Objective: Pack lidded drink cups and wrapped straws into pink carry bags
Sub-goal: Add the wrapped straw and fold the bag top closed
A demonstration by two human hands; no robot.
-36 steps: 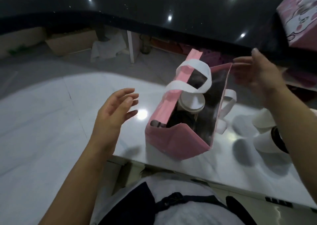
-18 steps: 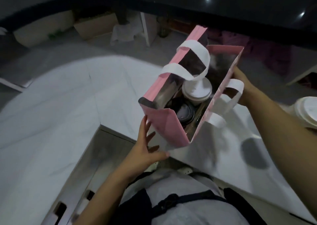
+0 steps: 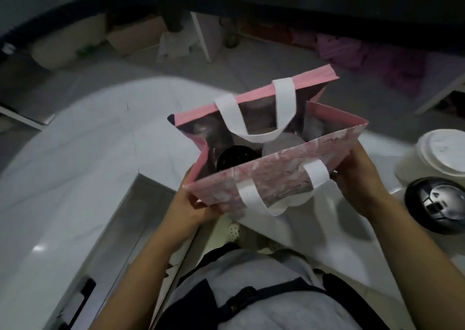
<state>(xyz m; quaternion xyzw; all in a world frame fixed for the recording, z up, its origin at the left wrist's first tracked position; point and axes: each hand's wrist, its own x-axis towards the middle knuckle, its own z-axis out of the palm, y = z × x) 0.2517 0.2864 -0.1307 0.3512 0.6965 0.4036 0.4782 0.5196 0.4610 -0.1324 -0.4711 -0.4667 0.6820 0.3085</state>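
Note:
A pink carry bag (image 3: 271, 176) with white handles is held over the near edge of the white counter, its mouth open toward me. Inside it stand a dark-lidded cup (image 3: 232, 158) and a white-lidded cup (image 3: 281, 143). My left hand (image 3: 193, 201) grips the bag's near left corner. My right hand (image 3: 357, 178) grips its near right side. No wrapped straw is visible.
A white-lidded cup (image 3: 442, 153) and a dark-lidded cup (image 3: 437, 206) stand on the white counter (image 3: 75, 178) at the right. A metal edge (image 3: 120, 224) borders the counter's cutout by my body. Boxes and cloths lie under a dark counter beyond.
The bag has turned so its long printed side faces me and has come closer. My left hand went from open in the air to gripping the bag; my right hand shifted to the near side.

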